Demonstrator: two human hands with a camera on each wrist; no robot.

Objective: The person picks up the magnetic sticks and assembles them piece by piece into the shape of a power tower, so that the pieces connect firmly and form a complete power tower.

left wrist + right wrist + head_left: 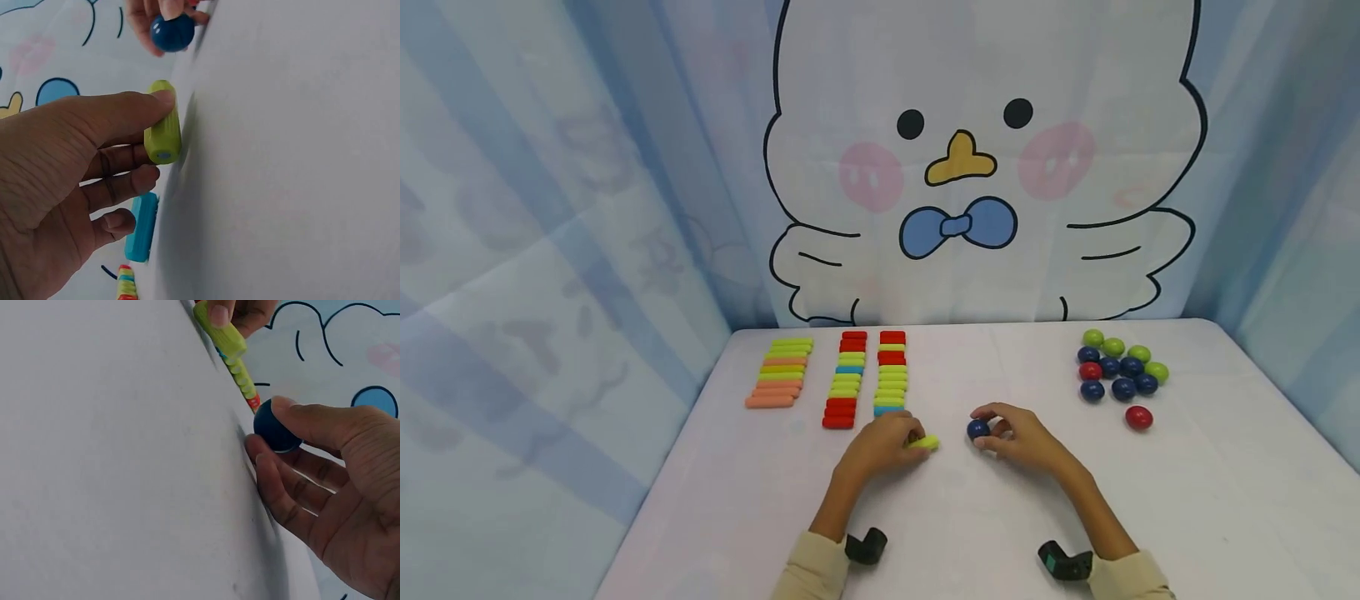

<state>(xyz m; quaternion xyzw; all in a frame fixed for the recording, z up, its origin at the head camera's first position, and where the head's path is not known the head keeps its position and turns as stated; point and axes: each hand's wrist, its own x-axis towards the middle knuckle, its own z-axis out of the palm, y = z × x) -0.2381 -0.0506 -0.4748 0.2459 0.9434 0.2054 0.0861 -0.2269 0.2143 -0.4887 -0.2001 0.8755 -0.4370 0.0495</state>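
My left hand [883, 443] pinches a short yellow-green rod [928, 442] between thumb and fingers, close over the white table. In the left wrist view, the rod [164, 134] has ridged sides and a small grey spot on its end. A glossy dark blue ball [977, 429] is held by my right hand [1026, 440], with the thumb on one side and fingertips on the other. The right wrist view shows this ball [274, 428] near the tabletop. A light blue rod [889, 410] ends the nearest column of rods, just beyond my left hand.
Two columns of coloured rods [841, 392] [892, 375] and a third, orange and yellow-green column [781, 375] lie at the left. Blue, green and red balls [1123, 388] cluster at the back right, with a red ball [1138, 417] in front. A printed curtain [962, 275] hangs behind the table.
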